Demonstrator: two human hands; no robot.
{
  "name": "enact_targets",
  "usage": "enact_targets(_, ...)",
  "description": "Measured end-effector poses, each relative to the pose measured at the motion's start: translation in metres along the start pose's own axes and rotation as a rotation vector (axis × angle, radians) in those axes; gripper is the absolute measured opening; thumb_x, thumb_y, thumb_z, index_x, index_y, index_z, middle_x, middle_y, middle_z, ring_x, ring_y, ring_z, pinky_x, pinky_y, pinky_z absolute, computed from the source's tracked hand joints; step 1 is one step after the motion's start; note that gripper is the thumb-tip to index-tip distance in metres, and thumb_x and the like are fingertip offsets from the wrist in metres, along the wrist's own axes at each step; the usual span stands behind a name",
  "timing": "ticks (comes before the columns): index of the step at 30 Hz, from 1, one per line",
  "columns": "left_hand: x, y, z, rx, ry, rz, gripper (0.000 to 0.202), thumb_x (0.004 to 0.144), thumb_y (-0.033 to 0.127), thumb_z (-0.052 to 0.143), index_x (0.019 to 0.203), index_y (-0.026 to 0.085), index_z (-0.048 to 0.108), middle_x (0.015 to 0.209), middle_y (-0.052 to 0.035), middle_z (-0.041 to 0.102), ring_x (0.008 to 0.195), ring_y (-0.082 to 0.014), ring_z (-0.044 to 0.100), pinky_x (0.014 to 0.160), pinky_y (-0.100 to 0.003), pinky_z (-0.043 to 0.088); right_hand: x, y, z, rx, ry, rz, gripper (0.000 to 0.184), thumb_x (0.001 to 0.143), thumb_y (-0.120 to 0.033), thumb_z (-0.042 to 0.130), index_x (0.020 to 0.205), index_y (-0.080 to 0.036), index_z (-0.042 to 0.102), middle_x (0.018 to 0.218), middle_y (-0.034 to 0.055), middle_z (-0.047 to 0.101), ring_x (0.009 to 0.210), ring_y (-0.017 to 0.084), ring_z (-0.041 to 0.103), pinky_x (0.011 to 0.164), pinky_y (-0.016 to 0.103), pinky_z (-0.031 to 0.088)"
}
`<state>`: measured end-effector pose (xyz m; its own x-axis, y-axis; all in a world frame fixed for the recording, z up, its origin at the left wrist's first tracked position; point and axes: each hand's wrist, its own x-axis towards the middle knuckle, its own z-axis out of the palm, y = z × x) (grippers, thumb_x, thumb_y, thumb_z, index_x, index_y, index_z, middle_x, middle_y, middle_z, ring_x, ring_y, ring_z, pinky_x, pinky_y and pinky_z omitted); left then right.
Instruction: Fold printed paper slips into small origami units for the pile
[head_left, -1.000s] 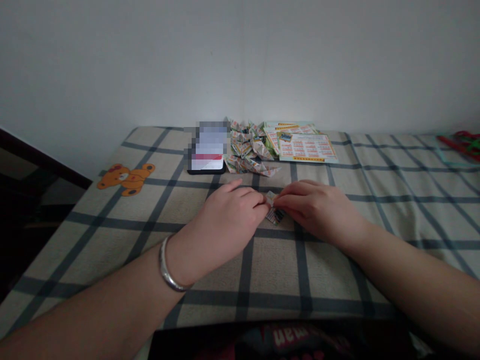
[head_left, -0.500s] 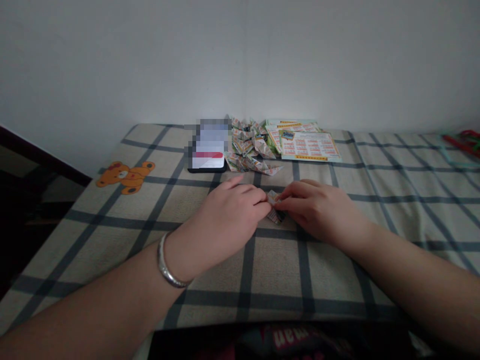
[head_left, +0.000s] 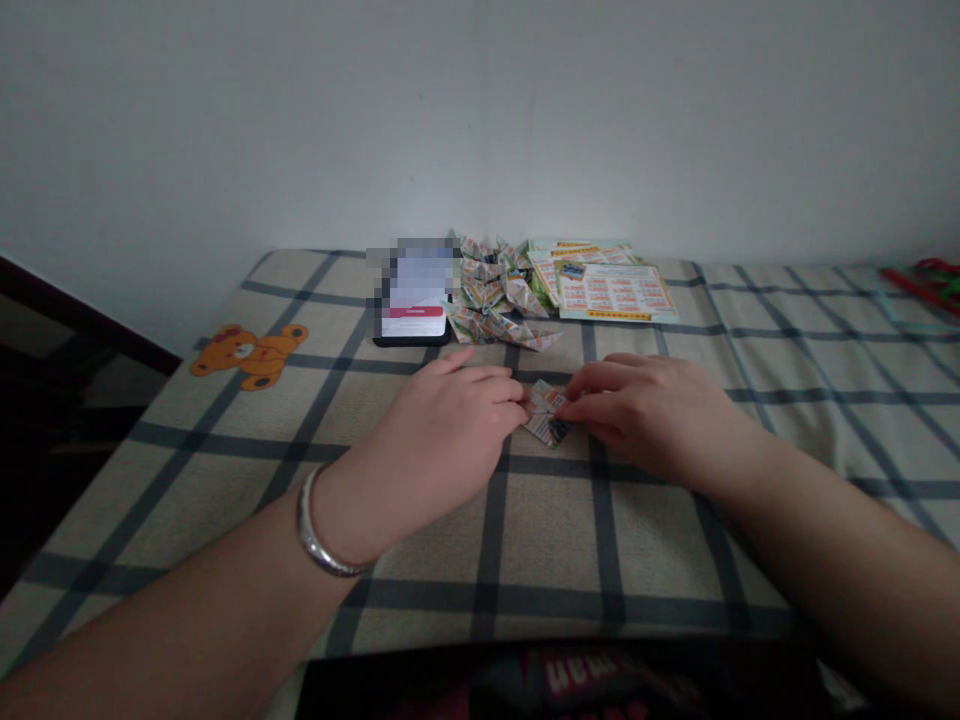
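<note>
A small folded square of printed paper (head_left: 547, 414) lies flat on the checked cloth, one corner pointing towards me. My left hand (head_left: 457, 415), with a silver bangle at its wrist, pinches the paper's left corner. At the right corner, my right hand (head_left: 637, 405) grips it between thumb and fingers. Both hands rest low on the cloth, and the paper's middle shows between them. Just beyond is a heap of folded paper pieces (head_left: 495, 285) in the same print. To their right lie several flat printed sheets (head_left: 619, 293), overlapping.
A phone (head_left: 412, 318) with a lit screen, partly blurred out, lies left of the folded pieces. An orange bear picture (head_left: 251, 353) is on the cloth at left. Red and green items (head_left: 934, 285) sit at the far right. A pale wall (head_left: 480, 120) rises behind the table.
My hands have moved slightly apart, the left leftwards and the right rightwards. More of the folded paper square now shows between them, lying flatter.
</note>
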<state>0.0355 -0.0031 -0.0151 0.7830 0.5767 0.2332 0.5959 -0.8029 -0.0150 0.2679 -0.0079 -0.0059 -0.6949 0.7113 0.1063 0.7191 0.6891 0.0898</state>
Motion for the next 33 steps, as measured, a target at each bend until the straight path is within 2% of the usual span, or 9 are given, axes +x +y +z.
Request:
enact_targets(3,-0.002,-0.001,-0.001,-0.023,-0.008,-0.032,0.028,0.087,0.011,0.050,0.103,0.023,0.071,0.113,0.0000,0.070,0.110,-0.0222,0.060,0.106,-0.051,0.039,-0.002,0.005,0.000,0.053,0.013,0.016,0.020,0.087,-0.018,0.058,0.094,-0.029,0.073,0.105,-0.0011,0.070,0.088,0.020,0.065,0.069,0.031,0.046)
enact_targets(8,-0.005,-0.002,-0.002,-0.019,0.034,-0.057,0.028,0.086,0.011,0.051,0.099,0.022,0.073,0.112,0.0011,0.071,0.127,-0.0282,0.048,0.105,-0.052,0.041,-0.004,0.011,0.000,0.109,0.030,-0.008,0.025,0.085,-0.016,0.059,0.096,-0.032,0.075,0.102,-0.0001,0.070,0.091,0.020,0.061,0.075,0.032,0.047)
enact_targets(16,-0.006,-0.006,-0.002,-0.024,0.016,-0.034,0.030,0.086,0.008,0.048,0.096,0.022,0.073,0.110,0.0018,0.072,0.123,-0.0278,0.052,0.096,-0.049,0.050,-0.006,0.017,-0.001,0.150,0.046,-0.026,0.026,0.086,-0.017,0.059,0.097,-0.034,0.076,0.094,0.0016,0.069,0.088,0.021,0.057,0.074,0.033,0.046)
enact_targets(23,-0.006,-0.006,-0.003,-0.042,-0.001,-0.041,0.030,0.085,0.008,0.049,0.097,0.022,0.073,0.112,0.0013,0.071,0.122,-0.0261,0.052,0.099,-0.049,0.049,-0.008,0.019,0.000,0.249,0.026,-0.006,0.025,0.084,-0.016,0.061,0.096,-0.031,0.077,0.085,0.0026,0.067,0.084,0.019,0.058,0.075,0.031,0.046)
enact_targets(29,-0.004,-0.005,-0.002,-0.049,0.018,-0.043,0.027,0.085,0.010,0.050,0.093,0.021,0.074,0.109,0.0000,0.071,0.113,-0.0254,0.057,0.095,-0.048,0.051,-0.008,0.027,0.006,0.425,-0.097,0.106,0.026,0.085,-0.019,0.061,0.102,-0.033,0.075,0.082,-0.0003,0.067,0.071,0.013,0.060,0.063,0.025,0.044)
enact_targets(33,-0.004,-0.009,0.000,-0.098,0.036,-0.042,0.027,0.085,0.012,0.050,0.092,0.021,0.074,0.108,-0.0003,0.071,0.111,-0.0225,0.058,0.098,-0.044,0.049,-0.005,0.032,0.009,0.583,-0.139,0.112,0.023,0.086,-0.023,0.061,0.102,-0.030,0.076,0.079,-0.0004,0.066,0.064,0.010,0.058,0.056,0.023,0.042)
